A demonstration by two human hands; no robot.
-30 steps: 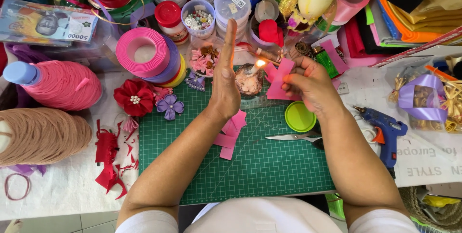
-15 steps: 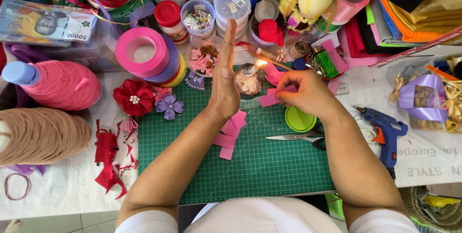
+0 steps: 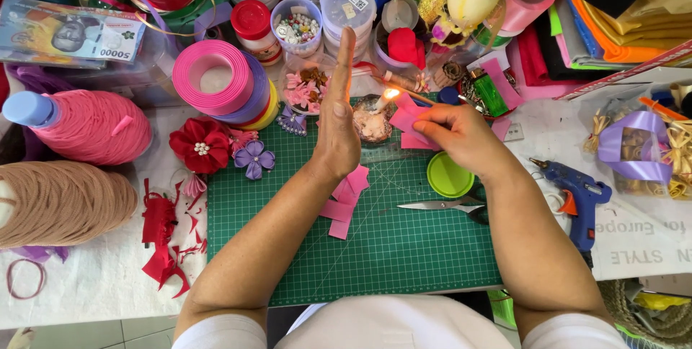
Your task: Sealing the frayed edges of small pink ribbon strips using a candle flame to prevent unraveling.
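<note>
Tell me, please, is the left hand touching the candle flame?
Apart: the head view shows the left hand upright beside the candle flame, with a clear gap between them.

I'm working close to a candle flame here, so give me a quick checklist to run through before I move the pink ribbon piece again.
1. Candle flame lit: ok, a small flame shows.
2. Left hand shielding the flame: ok, it stands upright, open-palmed, beside the candle.
3. Right hand gripping the pink ribbon piece: ok, pinched in the fingertips, next to the flame.
4. Ribbon edge actually in the flame: cannot tell.
5. Loose pink ribbon pieces clear of the flame: ok, they lie on the green cutting mat, nearer the body.
6. Scissors and glue gun out of the hands' way: ok, both lie to the right.
</note>
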